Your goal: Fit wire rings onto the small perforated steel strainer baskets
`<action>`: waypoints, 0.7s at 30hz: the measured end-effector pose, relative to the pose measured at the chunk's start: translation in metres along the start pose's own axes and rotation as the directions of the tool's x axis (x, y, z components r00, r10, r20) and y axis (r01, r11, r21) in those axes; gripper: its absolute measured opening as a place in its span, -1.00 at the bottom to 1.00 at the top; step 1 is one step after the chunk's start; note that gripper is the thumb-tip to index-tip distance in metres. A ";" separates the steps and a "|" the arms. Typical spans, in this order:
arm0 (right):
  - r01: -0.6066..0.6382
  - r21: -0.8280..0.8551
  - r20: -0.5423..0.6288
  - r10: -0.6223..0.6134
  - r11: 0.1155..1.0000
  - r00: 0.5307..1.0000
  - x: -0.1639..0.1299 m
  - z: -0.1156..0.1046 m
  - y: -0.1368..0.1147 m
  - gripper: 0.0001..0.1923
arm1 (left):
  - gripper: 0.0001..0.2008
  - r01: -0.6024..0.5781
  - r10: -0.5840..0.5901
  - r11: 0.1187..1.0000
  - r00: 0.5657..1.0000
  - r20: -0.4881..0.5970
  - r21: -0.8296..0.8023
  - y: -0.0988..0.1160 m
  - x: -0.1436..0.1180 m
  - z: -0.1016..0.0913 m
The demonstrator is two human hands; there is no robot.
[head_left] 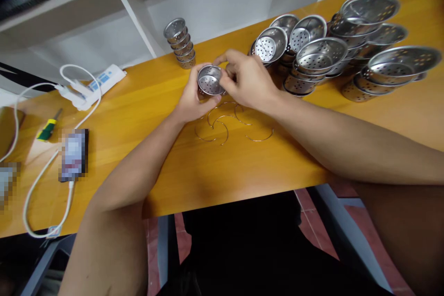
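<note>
My left hand [191,101] is wrapped around a small perforated metal cup [210,81], its open top tilted toward me. At the cup's right rim, my right hand [250,77] has its thumb and fingers pinched together. Whatever lies between those fingertips is too small to make out. Several thin curved wires [259,140] lie on the table just below the hands. A short stack of similar perforated cups [182,44] stands beyond the left hand. To the right of my right hand are several more stacks of perforated metal cups [321,55], wider at their rims.
The wooden table [194,171] meets white shelving [215,14] at the back. On the left lie a white power strip [104,85] with cables, a phone [74,155] on a white cable, and a green and yellow screwdriver [48,127].
</note>
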State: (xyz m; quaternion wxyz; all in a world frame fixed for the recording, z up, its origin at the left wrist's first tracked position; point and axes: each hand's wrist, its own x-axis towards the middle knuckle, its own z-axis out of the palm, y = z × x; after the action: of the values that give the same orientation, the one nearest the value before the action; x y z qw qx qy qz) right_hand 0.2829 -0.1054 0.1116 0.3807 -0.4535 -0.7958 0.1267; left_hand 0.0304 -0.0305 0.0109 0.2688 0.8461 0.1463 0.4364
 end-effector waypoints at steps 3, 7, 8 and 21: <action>0.005 0.005 0.002 -0.005 1.000 1.000 -0.003 0.001 -0.002 -0.83 | 0.21 0.025 -0.023 0.998 1.000 -0.021 0.052 0.004 0.000 0.003; 0.011 0.103 -0.010 -0.010 0.995 1.000 -0.004 0.007 -0.004 -0.80 | 0.13 0.045 -0.040 0.998 0.994 -0.100 0.046 0.001 0.002 0.010; 0.011 0.150 -0.008 -0.010 0.989 1.000 -0.003 0.008 -0.004 -0.79 | 0.09 0.050 -0.046 0.998 0.992 -0.115 0.030 0.000 0.002 0.011; -0.178 0.690 0.466 -0.243 0.701 0.850 0.016 -0.023 0.023 -0.45 | -0.12 0.241 -0.277 0.933 0.955 -0.107 -0.268 0.022 0.007 0.009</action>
State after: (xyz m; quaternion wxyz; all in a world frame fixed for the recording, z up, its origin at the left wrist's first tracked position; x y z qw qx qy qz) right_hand 0.3091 -0.0831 0.1230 0.2957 -0.2032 -0.7645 0.5356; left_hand 0.0427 -0.0480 0.0243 0.4183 0.7448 0.2189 0.4716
